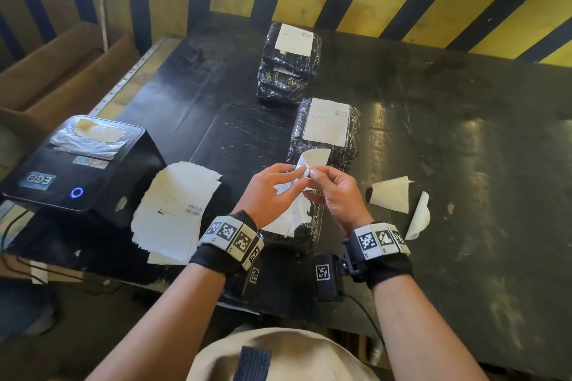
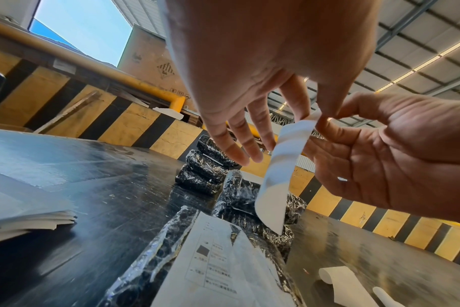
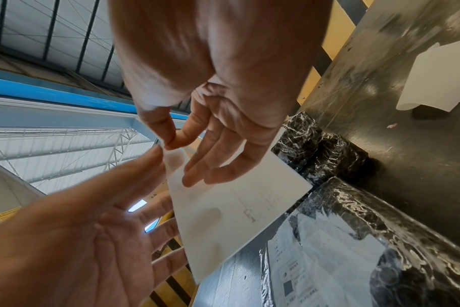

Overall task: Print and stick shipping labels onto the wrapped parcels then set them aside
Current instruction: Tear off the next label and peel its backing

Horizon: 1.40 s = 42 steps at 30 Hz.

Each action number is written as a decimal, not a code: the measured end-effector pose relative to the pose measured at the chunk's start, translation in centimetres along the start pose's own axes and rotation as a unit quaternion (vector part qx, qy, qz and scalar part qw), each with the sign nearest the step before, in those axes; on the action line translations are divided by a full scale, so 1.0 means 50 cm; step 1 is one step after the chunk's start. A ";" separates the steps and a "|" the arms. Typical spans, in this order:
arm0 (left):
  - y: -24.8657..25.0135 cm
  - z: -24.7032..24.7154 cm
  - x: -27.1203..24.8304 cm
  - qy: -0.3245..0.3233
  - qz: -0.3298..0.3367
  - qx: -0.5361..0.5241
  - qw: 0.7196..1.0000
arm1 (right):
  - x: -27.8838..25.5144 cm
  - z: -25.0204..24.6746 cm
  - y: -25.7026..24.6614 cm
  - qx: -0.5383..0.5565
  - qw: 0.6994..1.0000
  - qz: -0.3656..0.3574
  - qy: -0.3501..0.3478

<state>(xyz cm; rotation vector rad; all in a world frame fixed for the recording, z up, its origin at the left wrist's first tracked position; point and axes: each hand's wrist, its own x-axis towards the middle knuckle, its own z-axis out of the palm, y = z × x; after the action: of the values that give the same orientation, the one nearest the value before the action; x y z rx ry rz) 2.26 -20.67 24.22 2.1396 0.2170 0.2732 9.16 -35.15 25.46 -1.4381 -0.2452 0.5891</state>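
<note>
Both hands hold one white label sheet [image 1: 314, 159] just above the nearest black wrapped parcel [image 1: 305, 235]. My left hand [image 1: 297, 173] pinches the sheet's top corner with thumb and forefinger, its other fingers spread. My right hand [image 1: 314, 176] pinches the same corner from the other side. In the left wrist view the label sheet [image 2: 276, 176] hangs down curled. Seen from the right wrist, the label sheet [image 3: 236, 207] shows faint print. A printed paper [image 2: 210, 259] lies on the near parcel. Beyond it a labelled parcel [image 1: 325, 127] lies flat.
A stack of labelled parcels [image 1: 289, 62] stands further back. The black label printer [image 1: 77, 164] sits at the left, a pile of printed labels [image 1: 176, 210] beside it. Two curled backing papers [image 1: 393, 195] lie right of my hands. A striped wall [image 1: 402, 3] borders the black table [image 1: 464, 133].
</note>
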 end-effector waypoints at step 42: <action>0.018 -0.018 0.037 0.071 0.001 -0.017 0.997 | 0.027 0.017 -0.012 0.018 1.000 0.015 0.016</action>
<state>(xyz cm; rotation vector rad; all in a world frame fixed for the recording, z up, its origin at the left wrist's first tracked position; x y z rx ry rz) 3.83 -19.94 25.66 2.0887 0.2900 0.4292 9.98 -33.73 25.94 -1.4181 -0.1875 0.5904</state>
